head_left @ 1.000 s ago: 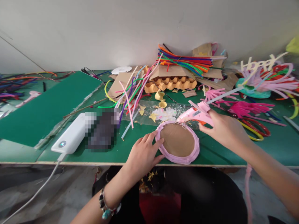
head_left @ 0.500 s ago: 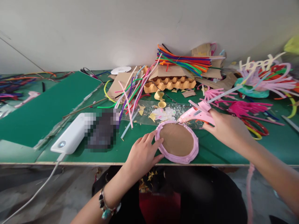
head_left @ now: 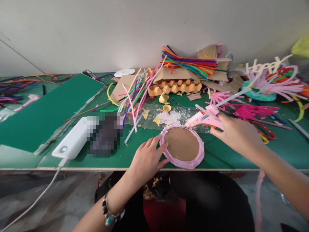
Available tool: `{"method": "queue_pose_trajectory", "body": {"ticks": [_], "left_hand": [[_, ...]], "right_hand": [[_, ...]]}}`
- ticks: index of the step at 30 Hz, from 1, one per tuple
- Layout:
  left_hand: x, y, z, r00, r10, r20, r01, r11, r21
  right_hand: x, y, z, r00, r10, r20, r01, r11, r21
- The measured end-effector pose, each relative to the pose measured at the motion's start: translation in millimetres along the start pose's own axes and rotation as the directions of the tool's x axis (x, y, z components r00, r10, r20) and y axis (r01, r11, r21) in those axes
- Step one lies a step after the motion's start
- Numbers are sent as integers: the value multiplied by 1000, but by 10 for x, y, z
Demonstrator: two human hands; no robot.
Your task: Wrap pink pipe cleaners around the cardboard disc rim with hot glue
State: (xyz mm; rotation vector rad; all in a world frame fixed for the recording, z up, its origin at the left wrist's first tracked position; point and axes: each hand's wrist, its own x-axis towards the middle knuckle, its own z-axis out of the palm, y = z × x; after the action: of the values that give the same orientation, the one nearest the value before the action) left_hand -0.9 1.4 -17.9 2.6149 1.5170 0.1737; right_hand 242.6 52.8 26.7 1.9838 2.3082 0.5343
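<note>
A green table [head_left: 217, 158] runs along a pale wall [head_left: 96, 32], its far side crowded with a bundle of coloured pipe cleaners [head_left: 190, 64] and an egg tray [head_left: 175, 87]. At the near edge, around the middle, lies a flat cardboard disc [head_left: 182, 144] with a pink fuzzy border [head_left: 188, 163].

The left hand [head_left: 148, 154] is unclenched, its fingers spread against the left part of the border, one lying over it. The right hand [head_left: 234, 132] grasps a pink glue gun [head_left: 205, 120] by its handle, a long glue stick [head_left: 230, 97] poking from the back and the nozzle at the far part of the border; whether it touches or hovers I cannot tell.

As far as shows, the border already runs all the way round, so the edging looks largely done. The brown face inside it is bare. The gluing at the far side seems unfinished, though no fresh bead can be made out. On the right, magenta fuzzy pieces [head_left: 251, 111] lie apart from the disc.
</note>
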Motion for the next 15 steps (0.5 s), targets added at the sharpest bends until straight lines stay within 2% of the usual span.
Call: {"method": "queue_pose_trajectory", "body": {"ticks": [5,15], "left_hand": [[3,0,-5,1000,-5,8,5,1000,1],[3,5,8,1000,5,-8,-5,1000,7]], "right_hand": [[-7,-28,-48,1000,15,-5,-15,1000,-3],[-26,60,17,997,-41,-59,39,998,-47]]}}
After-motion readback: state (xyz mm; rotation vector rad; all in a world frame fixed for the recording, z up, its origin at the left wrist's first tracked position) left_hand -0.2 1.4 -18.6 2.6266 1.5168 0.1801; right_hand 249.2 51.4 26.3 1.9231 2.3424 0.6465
